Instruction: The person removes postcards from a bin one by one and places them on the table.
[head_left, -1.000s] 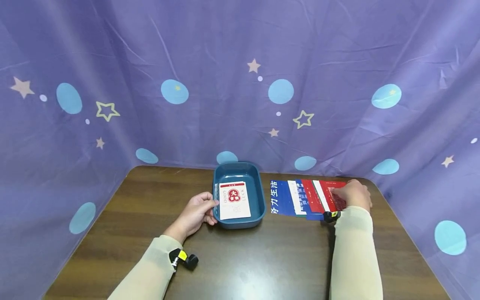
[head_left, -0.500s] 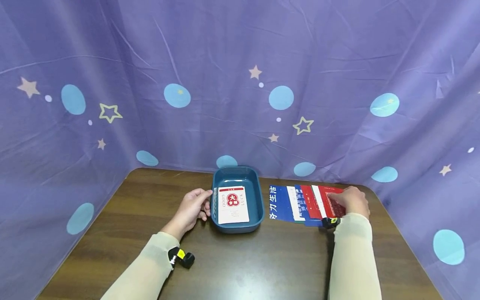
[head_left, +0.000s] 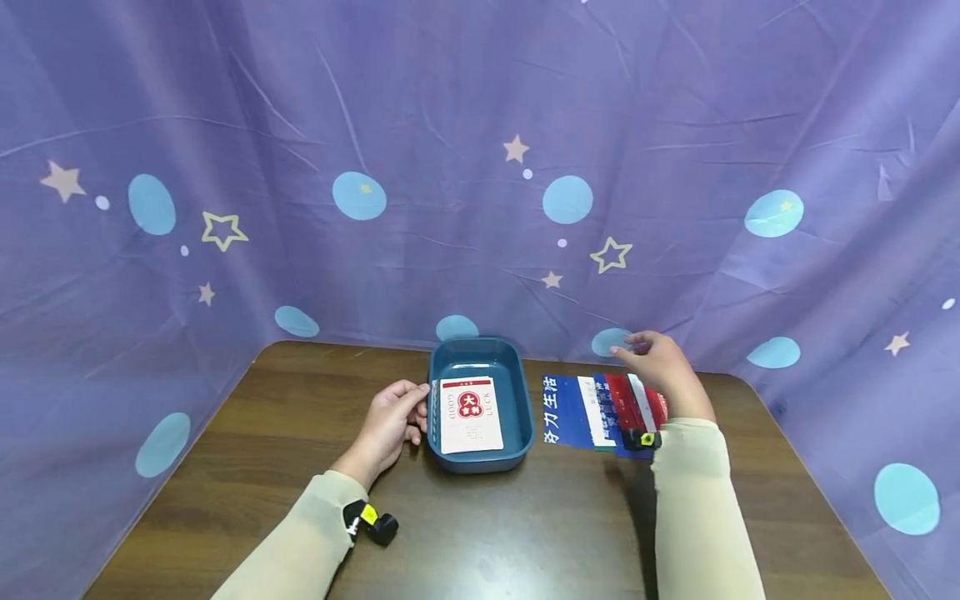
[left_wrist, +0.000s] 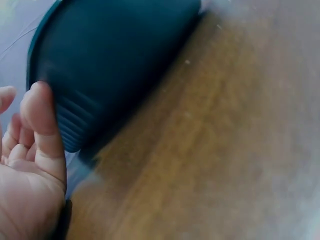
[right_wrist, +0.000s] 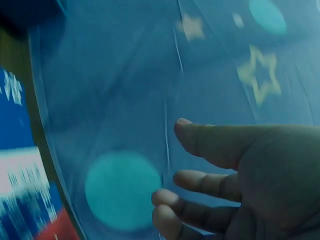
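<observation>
My left hand (head_left: 384,425) is at the left side of a blue rectangular tray (head_left: 521,396); thumb and fingers pinch its rim. The left wrist view shows the hand (left_wrist: 35,150) against the tray's dark outer wall (left_wrist: 115,55). Inside the tray lies a stack of white cards (head_left: 471,417), the top one printed with a red emblem. My right hand (head_left: 663,367) is raised over a fanned row of blue, white and red cards (head_left: 570,408). Nothing is between the right hand's (right_wrist: 235,175) thumb and fingers, which are loosely bent and spread apart.
The wooden table (head_left: 480,533) carries the tray and the cards. A purple curtain (head_left: 450,258) with stars and blue ovals hangs directly behind the table and along its sides. Each wrist wears a small black camera (head_left: 382,527).
My right hand has lifted off the red cards at the right end of the row and shifted left. The left hand stays by the tray's rim. The head view has tilted slightly.
</observation>
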